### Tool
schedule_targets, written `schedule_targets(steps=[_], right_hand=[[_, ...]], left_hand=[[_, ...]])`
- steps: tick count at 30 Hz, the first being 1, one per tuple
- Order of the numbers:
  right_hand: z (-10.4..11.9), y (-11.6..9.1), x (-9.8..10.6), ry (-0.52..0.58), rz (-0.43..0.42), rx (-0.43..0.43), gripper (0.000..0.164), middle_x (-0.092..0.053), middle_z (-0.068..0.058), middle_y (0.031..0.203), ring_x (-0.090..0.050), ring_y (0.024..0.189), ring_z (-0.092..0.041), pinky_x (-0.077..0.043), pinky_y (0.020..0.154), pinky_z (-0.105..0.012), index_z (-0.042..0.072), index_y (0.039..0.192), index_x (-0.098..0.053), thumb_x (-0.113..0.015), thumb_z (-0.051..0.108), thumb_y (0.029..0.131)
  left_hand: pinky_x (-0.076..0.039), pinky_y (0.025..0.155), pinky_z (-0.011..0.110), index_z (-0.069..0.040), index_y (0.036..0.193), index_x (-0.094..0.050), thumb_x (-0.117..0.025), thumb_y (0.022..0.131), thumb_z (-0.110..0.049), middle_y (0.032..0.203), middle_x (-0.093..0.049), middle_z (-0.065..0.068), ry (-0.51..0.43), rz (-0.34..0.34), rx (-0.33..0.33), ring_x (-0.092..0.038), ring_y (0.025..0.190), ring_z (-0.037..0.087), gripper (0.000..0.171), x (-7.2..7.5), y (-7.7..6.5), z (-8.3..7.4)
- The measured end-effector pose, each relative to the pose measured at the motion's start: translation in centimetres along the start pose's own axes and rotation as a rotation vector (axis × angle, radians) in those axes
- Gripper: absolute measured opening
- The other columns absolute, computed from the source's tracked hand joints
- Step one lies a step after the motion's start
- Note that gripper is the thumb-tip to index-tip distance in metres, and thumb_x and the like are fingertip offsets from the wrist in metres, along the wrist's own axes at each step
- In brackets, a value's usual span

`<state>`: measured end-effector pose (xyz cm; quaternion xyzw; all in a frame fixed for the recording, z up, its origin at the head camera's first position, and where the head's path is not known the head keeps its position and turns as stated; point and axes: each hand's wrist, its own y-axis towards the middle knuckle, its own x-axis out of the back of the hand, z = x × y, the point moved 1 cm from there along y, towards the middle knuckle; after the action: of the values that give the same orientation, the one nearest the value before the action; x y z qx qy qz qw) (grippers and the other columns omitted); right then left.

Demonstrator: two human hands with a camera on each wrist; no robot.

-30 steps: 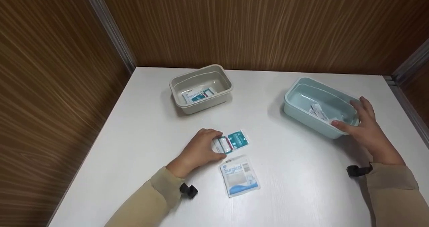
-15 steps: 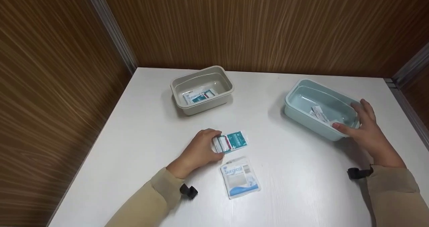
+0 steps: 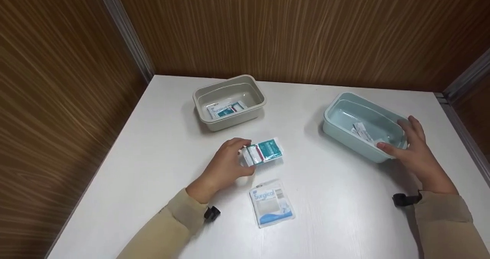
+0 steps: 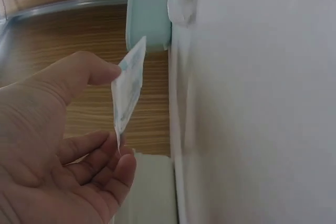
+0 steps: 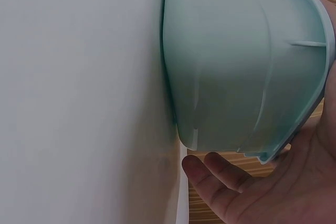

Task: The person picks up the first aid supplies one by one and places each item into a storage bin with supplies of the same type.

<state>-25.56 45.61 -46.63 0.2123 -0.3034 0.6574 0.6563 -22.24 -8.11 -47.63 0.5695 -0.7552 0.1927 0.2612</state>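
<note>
My left hand (image 3: 224,165) pinches a flat teal-and-white packet (image 3: 264,152) by its edges, thumb on the near side, fingers on the far side. In the left wrist view the packet (image 4: 128,85) is tilted and raised off the table. My right hand (image 3: 415,148) holds the right end of a light blue plastic bin (image 3: 350,139), thumb at the front rim and fingers over the back one. Small white packets (image 3: 361,131) lie inside this bin. A white-and-blue packet printed "Surgical" (image 3: 271,203) lies flat on the table, nearer me than the left hand's packet.
Toward the back left stands a beige bin (image 3: 233,121) with a "Surgical" packet and a teal packet (image 3: 226,109) in it. Wood-grain panels (image 3: 291,33) enclose the white table (image 3: 160,136) at the back and sides.
My left hand has lifted the teal-and-white packet from the table, slightly away from me. My right hand keeps its hold on the blue bin, which has stayed in place.
</note>
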Motion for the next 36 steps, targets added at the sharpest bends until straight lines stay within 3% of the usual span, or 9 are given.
schedule_targets(steps=[7,13,23,28,36], right_hand=[[-0.8,-0.5,0.0,0.017,0.001,-0.015,0.116,0.032,-0.011,0.188,0.016,0.169,-0.068,-0.002,0.123,-0.097,0.02,0.183,0.001,-0.079,0.049,0.104],[-0.7,-0.6,0.3,0.015,0.016,-0.011,0.116,0.033,-0.01,0.188,0.016,0.169,-0.069,-0.002,0.122,-0.098,0.022,0.183,0.002,-0.079,0.049,0.105],[-0.8,-1.3,1.1,-0.02,-0.003,-0.015,0.116,0.032,-0.011,0.188,0.014,0.168,-0.071,-0.004,0.122,-0.098,0.02,0.183,0.001,-0.08,0.049,0.104],[-0.8,-1.4,1.3,-0.019,-0.004,-0.022,0.117,0.032,-0.011,0.188,0.015,0.168,-0.07,-0.004,0.122,-0.098,0.02,0.183,0.001,-0.079,0.051,0.104],[-0.6,-1.6,1.4,-0.03,-0.008,-0.02,0.116,0.031,-0.011,0.188,0.013,0.168,-0.071,-0.004,0.121,-0.098,0.019,0.183,0.001,-0.078,0.05,0.104]], left_hand=[[-0.05,0.131,0.048,-0.007,0.157,-0.064,-0.097,0.086,-0.015,0.161,-0.063,0.009,0.005,-0.068,-0.004,-0.056,0.153,0.031,0.078,1.8,0.7,-1.1],[-0.051,0.131,0.046,-0.005,0.159,-0.061,-0.096,0.089,-0.013,0.163,-0.06,0.012,-0.034,-0.145,-0.007,-0.059,0.152,0.031,0.079,4.4,1.9,-1.3],[-0.048,0.13,0.048,-0.007,0.16,-0.06,-0.093,0.092,-0.024,0.162,-0.061,0.012,0.026,-0.285,0.076,-0.05,0.149,0.029,0.077,8.8,7.0,-0.5],[-0.048,0.131,0.046,-0.009,0.163,-0.057,-0.091,0.096,-0.026,0.164,-0.059,0.01,0.03,-0.333,0.118,-0.047,0.151,0.027,0.077,9.5,8.7,0.5],[-0.05,0.129,0.045,-0.011,0.164,-0.057,-0.09,0.097,-0.025,0.162,-0.06,0.01,0.019,-0.357,0.136,-0.048,0.15,0.027,0.076,9.3,9.1,1.4]])
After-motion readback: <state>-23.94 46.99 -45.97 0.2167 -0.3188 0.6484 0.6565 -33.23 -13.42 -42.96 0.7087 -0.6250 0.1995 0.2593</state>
